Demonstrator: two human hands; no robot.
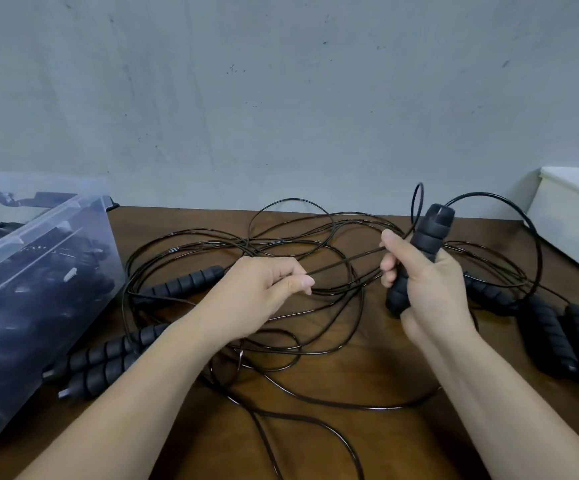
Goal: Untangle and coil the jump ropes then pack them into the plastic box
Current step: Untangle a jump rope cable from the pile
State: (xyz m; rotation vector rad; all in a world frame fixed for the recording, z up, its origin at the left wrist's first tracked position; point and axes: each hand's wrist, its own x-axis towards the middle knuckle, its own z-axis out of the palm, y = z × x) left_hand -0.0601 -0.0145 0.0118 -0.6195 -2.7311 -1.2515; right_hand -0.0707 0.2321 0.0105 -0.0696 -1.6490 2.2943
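Thin black jump rope cords [281,237] lie tangled across the middle of the brown table [367,441]. My right hand [426,282] grips one ridged black foam handle [423,251] upright above the tangle. My left hand [267,289] pinches a cord that runs taut toward that handle. One handle [184,282] lies just left of my left hand, and two more handles [97,365] lie side by side near the box. A clear plastic box [39,289] at the left holds several packed black ropes.
Three more black handles [551,330] lie at the right side of the table. A white container [572,220] with something pink inside stands at the far right. A grey wall runs along the table's back edge.
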